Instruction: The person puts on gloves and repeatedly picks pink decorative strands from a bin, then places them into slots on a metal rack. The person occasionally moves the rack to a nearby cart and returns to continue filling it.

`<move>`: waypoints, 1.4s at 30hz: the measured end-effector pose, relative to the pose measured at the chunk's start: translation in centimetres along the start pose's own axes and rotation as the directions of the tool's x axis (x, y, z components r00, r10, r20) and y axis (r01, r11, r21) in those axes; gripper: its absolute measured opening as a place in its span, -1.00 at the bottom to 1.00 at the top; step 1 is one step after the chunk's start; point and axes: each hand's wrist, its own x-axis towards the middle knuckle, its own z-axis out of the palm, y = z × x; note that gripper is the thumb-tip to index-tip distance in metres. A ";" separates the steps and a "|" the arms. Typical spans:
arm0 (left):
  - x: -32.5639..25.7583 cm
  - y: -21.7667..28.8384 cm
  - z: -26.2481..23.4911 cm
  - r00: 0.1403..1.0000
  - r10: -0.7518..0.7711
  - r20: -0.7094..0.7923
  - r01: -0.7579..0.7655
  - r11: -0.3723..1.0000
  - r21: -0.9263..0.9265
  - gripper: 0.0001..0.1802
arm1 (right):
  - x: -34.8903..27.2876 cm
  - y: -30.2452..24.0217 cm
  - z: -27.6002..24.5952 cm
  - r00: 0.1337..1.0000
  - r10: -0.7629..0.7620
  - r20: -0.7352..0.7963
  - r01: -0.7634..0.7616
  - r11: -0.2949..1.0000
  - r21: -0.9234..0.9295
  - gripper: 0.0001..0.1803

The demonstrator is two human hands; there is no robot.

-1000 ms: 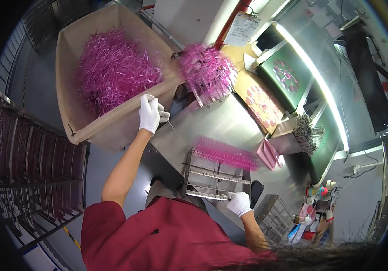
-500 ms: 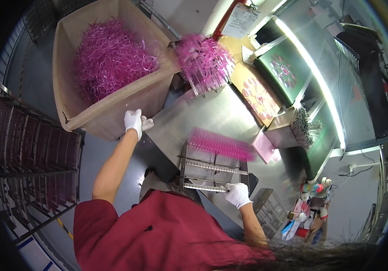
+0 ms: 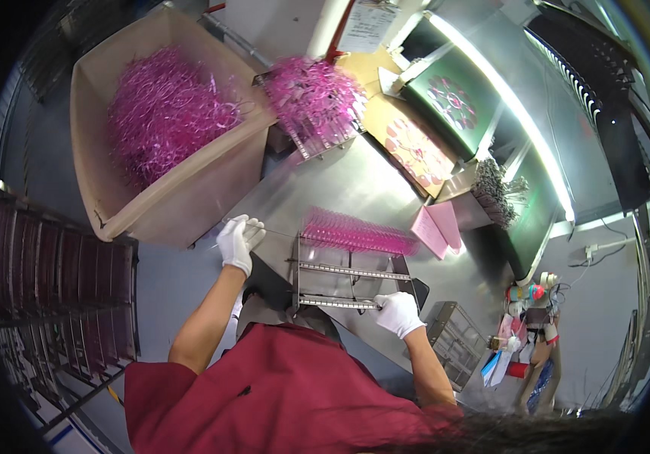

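My left hand [image 3: 237,242], in a white glove, hovers just left of a metal rack [image 3: 349,274] on the steel table, its fingers pinched on a thin pale rod [image 3: 270,230] that points toward the rack. My right hand [image 3: 399,313], also gloved, grips the rack's near right corner. A row of pink plastic pieces [image 3: 358,233] hangs along the rack's far bar; its two nearer bars are bare. A large beige bin [image 3: 189,198] heaped with loose pink pieces [image 3: 160,113] stands to the left, beyond my left hand.
A second rack [image 3: 317,100] crammed with pink pieces stands at the back of the steel table [image 3: 355,189]. Pink sheets [image 3: 435,228] lie right of the rack. Dark shelving [image 3: 52,287] lines the left side. A small wire basket [image 3: 455,337] sits at the near right.
My left hand has come away from the bin's front edge and moved down toward the rack, now holding a thin rod. My right hand has stayed on the rack's near corner.
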 end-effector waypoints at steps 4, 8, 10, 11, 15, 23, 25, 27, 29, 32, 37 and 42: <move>1.2 -0.4 -0.9 0.997 -0.060 -0.047 0.060 0.998 -0.010 -0.90 | 0.2 0.0 0.1 0.999 0.018 0.026 -0.018 1.000 0.005 -0.69; 2.9 -1.4 -3.1 0.960 -0.273 0.070 0.264 0.958 0.113 -0.90 | 0.5 -0.2 -0.4 0.999 0.014 0.029 -0.014 1.000 0.009 -0.68; -1.3 0.7 1.3 0.919 -0.393 -0.019 0.382 0.881 0.279 -0.87 | 0.2 0.1 -0.4 0.999 0.020 0.043 -0.020 1.000 0.007 -0.68; 0.8 -0.1 -0.9 0.896 -0.430 0.113 0.407 0.895 0.182 -0.87 | 0.1 0.1 -0.3 0.999 0.024 0.035 -0.025 0.999 0.019 -0.68; 2.7 -2.1 -0.2 0.997 -0.071 -0.014 0.068 0.864 0.500 -0.82 | 0.3 -0.8 0.3 1.000 0.021 0.007 -0.021 0.999 0.034 -0.67; 4.6 -1.4 2.1 0.998 0.007 -0.054 0.018 0.889 0.458 -0.82 | 1.6 -3.2 3.8 0.994 0.106 0.015 -0.107 0.991 0.075 -0.61; 7.1 0.9 -0.5 0.979 0.115 -0.167 -0.045 0.925 0.376 -0.84 | 2.0 -2.9 2.7 0.994 0.108 0.020 -0.109 0.992 0.060 -0.59; 7.6 2.6 -0.4 0.984 0.073 -0.163 -0.001 0.915 0.403 -0.83 | 2.3 -2.1 2.3 0.999 0.048 0.022 -0.049 0.996 0.080 -0.60; 7.9 3.1 0.0 0.983 0.088 -0.163 -0.022 0.929 0.369 -0.83 | 2.6 -1.7 2.0 0.999 0.019 0.026 -0.021 0.997 0.080 -0.62; 8.2 3.2 -0.4 0.975 0.131 -0.179 -0.056 0.926 0.373 -0.83 | 3.1 -1.7 1.5 0.996 0.051 0.070 -0.055 0.997 0.062 -0.66; 6.9 4.3 0.2 0.994 0.091 -0.063 -0.058 0.914 0.401 -0.84 | 3.3 -1.2 1.0 0.990 0.056 0.127 -0.062 0.997 0.044 -0.69; 6.3 4.1 0.8 0.996 0.090 -0.019 -0.077 0.931 0.356 -0.85 | 2.8 -0.8 3.2 0.989 0.044 0.138 -0.058 0.993 0.101 -0.74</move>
